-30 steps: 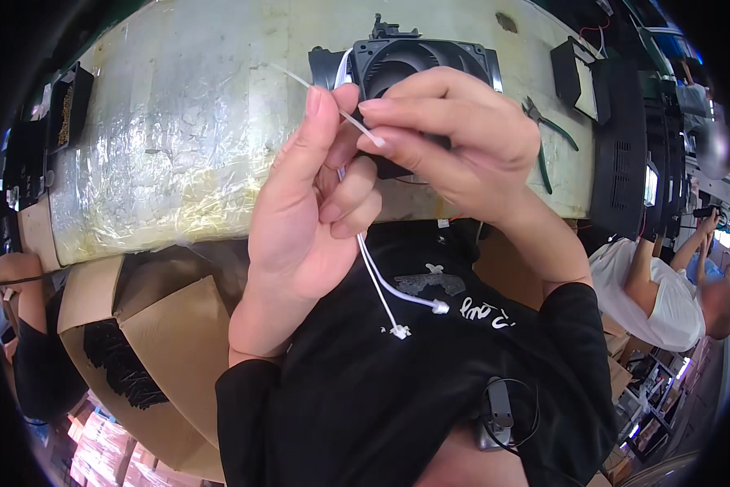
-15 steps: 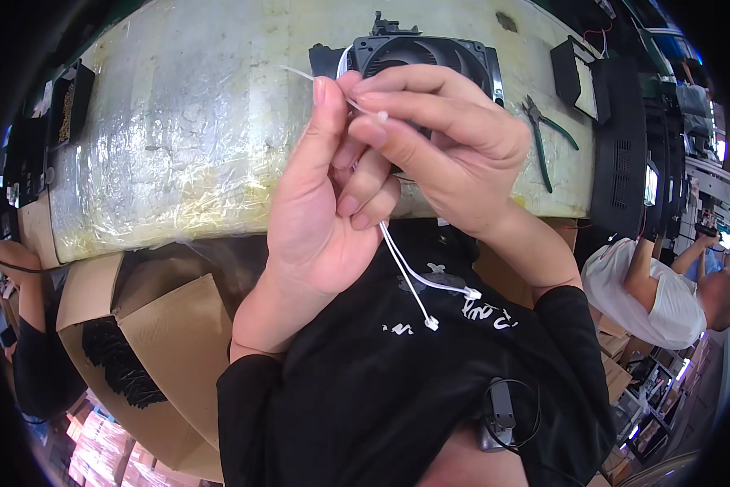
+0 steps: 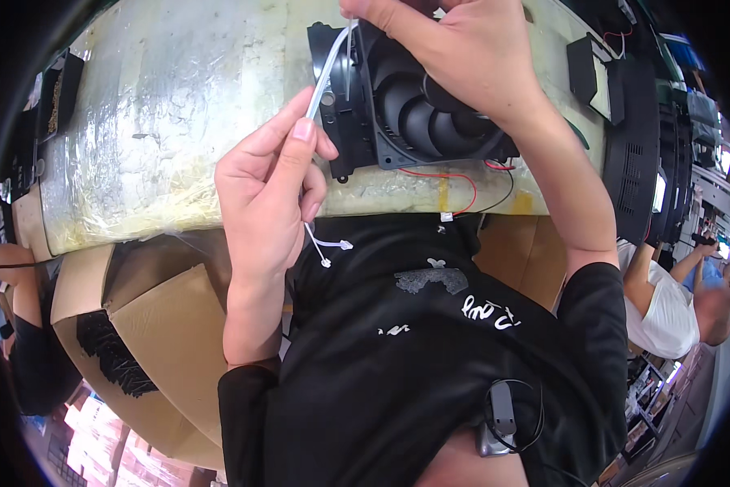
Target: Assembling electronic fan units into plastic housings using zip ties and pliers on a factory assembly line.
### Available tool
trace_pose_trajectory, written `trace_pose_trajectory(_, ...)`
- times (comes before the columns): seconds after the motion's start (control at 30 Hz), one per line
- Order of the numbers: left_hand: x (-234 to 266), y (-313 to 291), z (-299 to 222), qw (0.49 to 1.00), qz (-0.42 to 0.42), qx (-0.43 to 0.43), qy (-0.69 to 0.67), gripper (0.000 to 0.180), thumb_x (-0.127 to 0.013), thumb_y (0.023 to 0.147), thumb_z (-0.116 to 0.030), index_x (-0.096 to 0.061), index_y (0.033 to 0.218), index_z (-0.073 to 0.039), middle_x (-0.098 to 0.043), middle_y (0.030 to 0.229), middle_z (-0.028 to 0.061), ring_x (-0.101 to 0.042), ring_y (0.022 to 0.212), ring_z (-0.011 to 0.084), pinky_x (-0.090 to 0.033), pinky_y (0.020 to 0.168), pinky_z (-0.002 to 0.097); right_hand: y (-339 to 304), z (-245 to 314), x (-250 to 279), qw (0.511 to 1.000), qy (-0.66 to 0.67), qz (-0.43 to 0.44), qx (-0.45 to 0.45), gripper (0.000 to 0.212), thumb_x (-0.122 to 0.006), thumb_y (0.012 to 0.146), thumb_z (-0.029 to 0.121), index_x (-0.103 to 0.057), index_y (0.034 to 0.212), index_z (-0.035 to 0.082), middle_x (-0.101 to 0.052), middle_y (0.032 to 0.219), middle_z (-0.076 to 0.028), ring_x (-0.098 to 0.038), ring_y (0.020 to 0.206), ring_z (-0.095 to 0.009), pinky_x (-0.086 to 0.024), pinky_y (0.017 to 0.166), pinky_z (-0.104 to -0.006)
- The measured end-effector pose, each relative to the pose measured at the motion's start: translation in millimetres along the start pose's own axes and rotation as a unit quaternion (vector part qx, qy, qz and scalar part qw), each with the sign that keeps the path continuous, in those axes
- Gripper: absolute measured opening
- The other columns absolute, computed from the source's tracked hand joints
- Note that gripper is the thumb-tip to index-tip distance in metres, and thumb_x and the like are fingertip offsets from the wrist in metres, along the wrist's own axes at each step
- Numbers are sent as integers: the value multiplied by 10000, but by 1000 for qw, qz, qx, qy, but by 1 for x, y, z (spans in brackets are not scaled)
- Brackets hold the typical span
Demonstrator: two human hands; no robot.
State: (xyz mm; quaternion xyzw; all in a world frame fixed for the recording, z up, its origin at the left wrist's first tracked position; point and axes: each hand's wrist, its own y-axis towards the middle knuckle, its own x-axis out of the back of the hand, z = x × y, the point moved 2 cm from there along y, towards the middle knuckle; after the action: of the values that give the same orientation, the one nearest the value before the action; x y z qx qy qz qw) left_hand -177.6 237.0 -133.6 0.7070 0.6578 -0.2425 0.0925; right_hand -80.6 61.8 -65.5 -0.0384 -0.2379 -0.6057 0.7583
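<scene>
My left hand (image 3: pixel 267 183) pinches a pair of white cables (image 3: pixel 329 71) between thumb and fingers, left of the fan. Their small white plugs (image 3: pixel 332 252) dangle below this hand. My right hand (image 3: pixel 470 61) is over the upper part of the fan, partly cut off by the top edge. From its closed thumb and fingertips hangs a thin, clear cable tie (image 3: pixel 348 69). Beneath that hand, a black fan (image 3: pixel 413 114) in a square frame lies on the table, joined to a dark plastic part (image 3: pixel 350 142). The far ends of the white cables are hidden.
Red and black wires (image 3: pixel 472 191) end in a white plug at the table's near edge. The table (image 3: pixel 162 162) is wrapped in clear film. An open cardboard box (image 3: pixel 166 325) stands below left. A black tray (image 3: pixel 592 77) sits at right. Other people are at both sides.
My hands have parted: the right went up over the fan with the cable tie, the left went down and left with the white cables. The fan is more exposed, and the cutting pliers are mostly covered.
</scene>
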Motion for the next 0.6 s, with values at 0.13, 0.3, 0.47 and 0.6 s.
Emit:
trace_pose_trajectory(0.13, 3, 1, 3, 1000, -3, 5, -6, 320, -534, 1000, -40, -584, 1308, 30, -631, 843, 102, -394, 445, 43, -297, 397, 184, -2, 1, -2, 1000, 3, 9, -13, 139, -678, 908, 64, -700, 931, -72, -685, 741, -36, -578, 661, -35, -462, 577, -197)
trace_pose_trajectory(0.3, 6, 1, 5, 1000, -10, 12, 3, 317, -542, 998, -45, -590, 1304, 26, -638, 831, 110, -401, 445, 43, -300, 400, 187, -5, 9, -2, 999, 35, 21, -35, 135, -683, 907, 63, -705, 934, -68, -693, 754, -39, -588, 665, -40, -468, 579, -194)
trace_pose_trajectory(0.47, 6, 1, 5, 1000, -5, 15, 7, 317, -542, 999, -48, -589, 1304, 27, -645, 832, 111, -405, 439, 41, -300, 395, 188, -9, 12, -1, 998, 13, 47, -38, 139, -689, 906, 67, -706, 935, -69, -697, 762, -42, -590, 665, -41, -471, 581, -193)
trace_pose_trajectory(0.6, 5, 2, 4, 1000, -4, 15, 16, 320, -542, 999, -51, -586, 1306, 29, -649, 830, 112, -409, 433, 40, -298, 389, 187, -10, 5, -4, 999, 35, -13, -9, 137, -692, 903, 67, -707, 935, -65, -693, 745, -42, -588, 661, -40, -468, 575, -193)
